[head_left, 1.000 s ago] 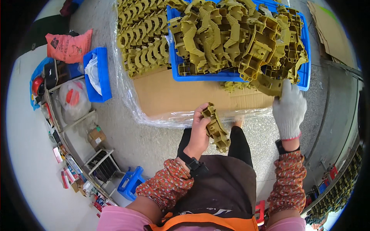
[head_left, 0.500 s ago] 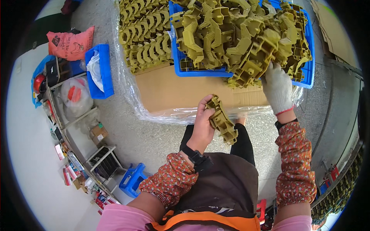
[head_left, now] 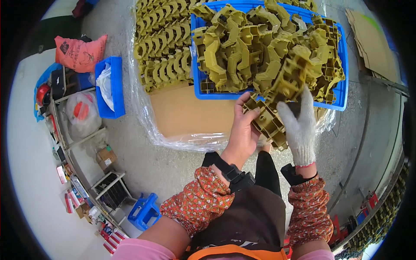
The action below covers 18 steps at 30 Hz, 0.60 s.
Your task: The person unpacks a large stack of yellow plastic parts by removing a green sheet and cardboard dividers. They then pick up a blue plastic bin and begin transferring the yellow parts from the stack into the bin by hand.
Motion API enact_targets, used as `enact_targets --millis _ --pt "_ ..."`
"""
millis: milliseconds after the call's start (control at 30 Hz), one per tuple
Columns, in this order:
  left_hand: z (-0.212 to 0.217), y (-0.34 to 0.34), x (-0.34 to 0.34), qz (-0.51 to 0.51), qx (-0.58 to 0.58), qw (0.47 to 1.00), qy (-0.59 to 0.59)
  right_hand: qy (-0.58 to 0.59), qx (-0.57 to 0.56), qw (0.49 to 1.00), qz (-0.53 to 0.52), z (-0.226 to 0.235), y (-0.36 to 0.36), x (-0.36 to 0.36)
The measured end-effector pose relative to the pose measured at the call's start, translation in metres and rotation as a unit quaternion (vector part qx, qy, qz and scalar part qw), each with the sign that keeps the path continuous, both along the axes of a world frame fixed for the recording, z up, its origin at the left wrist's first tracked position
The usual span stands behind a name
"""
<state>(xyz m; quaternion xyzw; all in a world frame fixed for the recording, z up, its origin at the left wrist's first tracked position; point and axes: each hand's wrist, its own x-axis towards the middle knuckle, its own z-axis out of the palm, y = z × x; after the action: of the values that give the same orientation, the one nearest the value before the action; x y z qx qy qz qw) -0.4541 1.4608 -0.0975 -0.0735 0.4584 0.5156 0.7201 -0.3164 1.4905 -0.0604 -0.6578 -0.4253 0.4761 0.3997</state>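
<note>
My bare left hand (head_left: 243,135) is closed around the end of an olive-yellow moulded plastic part (head_left: 269,125) with open square cells, tilted down to the right. In a white knit glove, my right hand (head_left: 302,132) is beside it, its thumb close to that part. The gloved fingers grip the lower end of a second olive plastic part (head_left: 289,81), which is blurred and partly hides the pile behind. Just beyond both hands is a blue crate (head_left: 342,93), heaped with similar angular plastic parts (head_left: 238,47).
Cardboard (head_left: 190,117) in clear plastic wrap lies under the crate, with rows of like parts (head_left: 162,47) to its left. At left are a smaller blue bin (head_left: 113,86), a red sack (head_left: 81,53), a metal rack (head_left: 82,138) and a blue stool (head_left: 145,211). Cardboard sheets (head_left: 372,47) lean at far right.
My right hand has come nearer and left, bringing a part from the heap. My left hand has moved up and right with its part, so the two hands are now close together.
</note>
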Motion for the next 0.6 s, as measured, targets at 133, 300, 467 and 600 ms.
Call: enact_targets --millis 133,300,467,600 --pt "0.007 0.028 0.000 0.010 0.080 0.996 0.031 -0.178 0.109 0.978 0.024 -0.006 0.041 0.006" --pt "0.007 0.055 0.001 0.020 0.127 0.991 0.021 -0.298 0.161 0.940 0.042 -0.009 0.087 0.012" --pt "0.008 0.043 -0.009 0.015 0.131 0.991 0.034 -0.247 0.106 0.963 0.012 0.004 0.085 0.010" --pt "0.005 0.017 -0.022 0.028 0.105 0.993 0.053 -0.164 0.115 0.979 -0.043 0.008 0.049 0.011"
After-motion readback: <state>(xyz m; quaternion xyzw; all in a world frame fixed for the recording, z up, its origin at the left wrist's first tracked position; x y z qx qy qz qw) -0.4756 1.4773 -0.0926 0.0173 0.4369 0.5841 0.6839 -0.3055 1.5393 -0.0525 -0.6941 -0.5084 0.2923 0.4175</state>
